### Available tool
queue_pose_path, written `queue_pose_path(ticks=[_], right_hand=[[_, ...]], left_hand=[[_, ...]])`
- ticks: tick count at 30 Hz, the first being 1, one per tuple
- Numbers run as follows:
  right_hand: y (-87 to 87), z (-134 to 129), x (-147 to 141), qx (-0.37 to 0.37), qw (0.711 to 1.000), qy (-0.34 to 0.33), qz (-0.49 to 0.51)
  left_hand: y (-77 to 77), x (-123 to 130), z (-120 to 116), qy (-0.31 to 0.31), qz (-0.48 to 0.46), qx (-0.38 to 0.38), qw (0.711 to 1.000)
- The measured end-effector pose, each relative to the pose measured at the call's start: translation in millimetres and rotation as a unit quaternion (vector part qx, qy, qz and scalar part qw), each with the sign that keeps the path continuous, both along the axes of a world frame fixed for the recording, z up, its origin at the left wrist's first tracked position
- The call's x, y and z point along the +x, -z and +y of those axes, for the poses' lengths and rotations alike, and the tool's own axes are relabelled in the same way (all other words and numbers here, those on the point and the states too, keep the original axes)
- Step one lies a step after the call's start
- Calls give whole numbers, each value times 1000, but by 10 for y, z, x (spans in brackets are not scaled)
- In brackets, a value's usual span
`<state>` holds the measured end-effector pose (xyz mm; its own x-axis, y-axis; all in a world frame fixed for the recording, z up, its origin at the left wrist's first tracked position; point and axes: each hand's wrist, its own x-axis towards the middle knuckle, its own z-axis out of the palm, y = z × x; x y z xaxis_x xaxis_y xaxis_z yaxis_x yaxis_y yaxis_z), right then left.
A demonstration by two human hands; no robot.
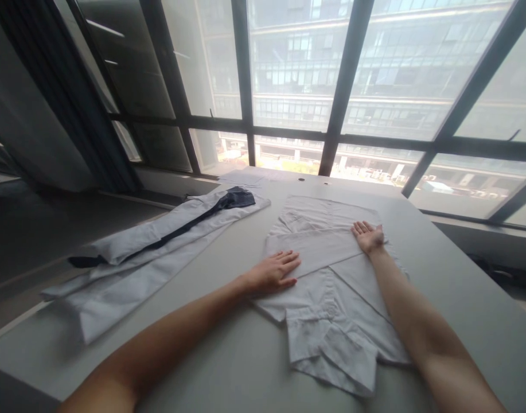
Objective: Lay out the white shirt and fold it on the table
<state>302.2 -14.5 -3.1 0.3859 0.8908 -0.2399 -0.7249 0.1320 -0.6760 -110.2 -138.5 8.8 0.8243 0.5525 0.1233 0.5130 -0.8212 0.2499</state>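
A white shirt [349, 287] lies on the table, its collar [331, 350] toward me and one sleeve [318, 246] laid across its body. Flat and palm down, my left hand [273, 272] presses on the shirt's left side by the sleeve, fingers spread. My right hand [368, 236] is turned palm up with its fingers stretched out, resting at the sleeve's right end near the shirt's right edge. Neither hand has cloth gripped in it.
Left of the shirt, white garments with a dark navy piece [239, 198] lie along the edge of the white table [215, 355] and overhang it. Papers [245, 179] sit at the far end. Large windows [295, 86] rise behind; a dark curtain [73, 103] hangs at left.
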Motion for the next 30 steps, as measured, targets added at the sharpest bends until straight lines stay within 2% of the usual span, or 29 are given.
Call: queue_pose_path(ticks=[4, 6, 8, 10, 12, 15, 18, 20, 24, 30], right_hand=[[14, -32, 7, 28, 1000, 4, 13], [6, -49, -9, 31, 999, -3, 16], [-7, -63, -20, 29, 999, -8, 16], [-18, -70, -27, 29, 999, -12, 12], [-25, -72, -33, 27, 1000, -13, 7], [-25, -69, -41, 25, 1000, -15, -1], [-20, -67, -43, 27, 999, -19, -4], [-17, -66, -42, 29, 999, -18, -2], [-12, -61, -44, 23, 1000, -16, 5], [1, -30, -41, 12, 1000, -17, -3]], left_hand=[[-35, 22, 57, 10, -61, -26, 998], [-93, 20, 119, -17, -123, -31, 992], [-149, -26, 205, -70, -147, -3, 987], [-168, -123, 304, -131, -99, 36, 986], [-142, -249, 394, -178, -16, 41, 983], [-89, -395, 463, -204, 62, 16, 977], [-105, -415, 414, -199, 59, 47, 977], [-140, -378, 321, -169, 39, 65, 983], [-146, -322, 92, -57, 34, 44, 997], [-111, -466, -86, -14, 52, 20, 998]])
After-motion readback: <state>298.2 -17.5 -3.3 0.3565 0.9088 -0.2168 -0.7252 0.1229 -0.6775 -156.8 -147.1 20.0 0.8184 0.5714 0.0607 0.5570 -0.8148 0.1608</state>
